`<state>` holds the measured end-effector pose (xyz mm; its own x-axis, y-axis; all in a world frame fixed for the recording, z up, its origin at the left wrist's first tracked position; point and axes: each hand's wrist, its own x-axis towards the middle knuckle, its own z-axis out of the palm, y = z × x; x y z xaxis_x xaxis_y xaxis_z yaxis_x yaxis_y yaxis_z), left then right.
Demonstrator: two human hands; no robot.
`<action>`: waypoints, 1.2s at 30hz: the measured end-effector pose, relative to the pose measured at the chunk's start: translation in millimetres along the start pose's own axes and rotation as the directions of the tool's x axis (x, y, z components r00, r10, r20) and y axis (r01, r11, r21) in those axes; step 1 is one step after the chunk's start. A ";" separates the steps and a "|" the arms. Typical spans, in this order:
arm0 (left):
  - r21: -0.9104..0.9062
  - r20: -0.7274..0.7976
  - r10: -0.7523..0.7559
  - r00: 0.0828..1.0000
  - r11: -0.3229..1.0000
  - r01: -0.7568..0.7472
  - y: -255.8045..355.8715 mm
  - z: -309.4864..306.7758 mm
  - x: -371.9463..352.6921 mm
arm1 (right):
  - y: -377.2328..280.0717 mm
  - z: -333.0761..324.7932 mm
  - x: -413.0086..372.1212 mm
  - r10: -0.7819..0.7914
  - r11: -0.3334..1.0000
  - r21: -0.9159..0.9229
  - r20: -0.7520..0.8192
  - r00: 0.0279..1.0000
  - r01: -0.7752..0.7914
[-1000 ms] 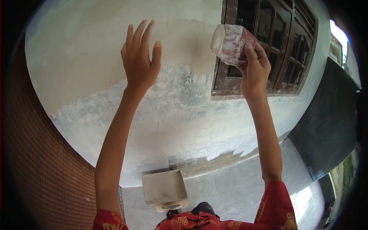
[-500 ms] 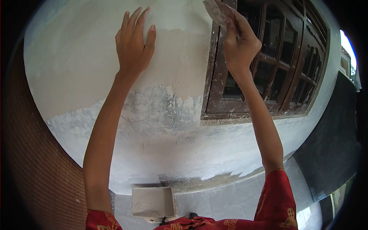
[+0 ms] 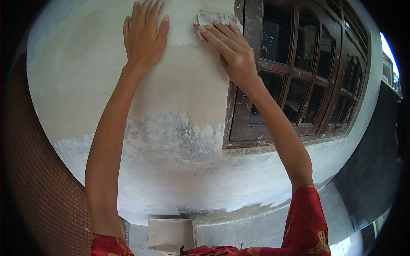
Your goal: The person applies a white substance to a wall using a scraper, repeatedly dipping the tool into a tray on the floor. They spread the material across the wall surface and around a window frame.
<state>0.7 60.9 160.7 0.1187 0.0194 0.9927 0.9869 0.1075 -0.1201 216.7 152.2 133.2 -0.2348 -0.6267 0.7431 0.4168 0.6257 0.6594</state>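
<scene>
My left hand (image 3: 145, 36) is spread open against the pale wall (image 3: 98, 81), fingers pointing up and holding nothing. My right hand (image 3: 237, 55) grips a flat putty scraper (image 3: 215, 18), its fingers laid over the face and the thumb mostly hidden behind. Whitish paste covers the scraper, and its edges look ragged. It lies on or very close to the wall, just left of the brown window frame (image 3: 252, 32). Smooth beige coating covers the upper wall; lower down a rough grey patch (image 3: 171, 136) shows.
A shallow rectangular container (image 3: 171, 234) with pale paste inside stands low in front of me, by the foot of the wall. Grey floor tiles (image 3: 256, 222) run along the wall. A woven brown panel (image 3: 38, 179) is at left, a dark panel (image 3: 371, 162) at right.
My right hand has moved left and down from the window onto the wall, turning the scraper flat. My left hand has shifted slightly up and left. The view has tilted up a little.
</scene>
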 end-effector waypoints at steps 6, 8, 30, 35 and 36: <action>0.022 0.037 0.014 0.999 1.000 -0.015 -4.1 8.2 2.4 | -9.7 0.1 -2.5 0.076 0.996 0.035 0.171 0.982 -0.083; 0.033 0.031 0.015 0.999 0.999 -0.016 -4.4 8.9 2.6 | -15.0 -4.3 -2.7 0.093 0.994 0.039 0.208 0.974 -0.103; 0.044 0.003 0.036 0.999 0.998 -0.036 -3.0 2.1 8.2 | -26.7 -77.9 14.2 0.480 0.877 0.100 -0.166 0.861 -0.469; 0.042 -0.037 0.042 0.998 0.998 -0.040 -2.2 11.4 11.4 | 20.2 -58.1 42.8 0.709 0.695 0.279 -0.110 0.697 -0.663; 0.042 -0.033 0.017 0.999 0.999 -0.015 -1.1 11.4 11.3 | 22.6 -50.0 45.7 0.700 0.702 0.292 -0.119 0.704 -0.649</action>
<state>-0.3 72.4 171.9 0.1389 -0.0120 0.9902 0.9795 0.1487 -0.1356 259.3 114.5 176.3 0.2315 -0.0583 0.9711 0.1891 0.9819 0.0139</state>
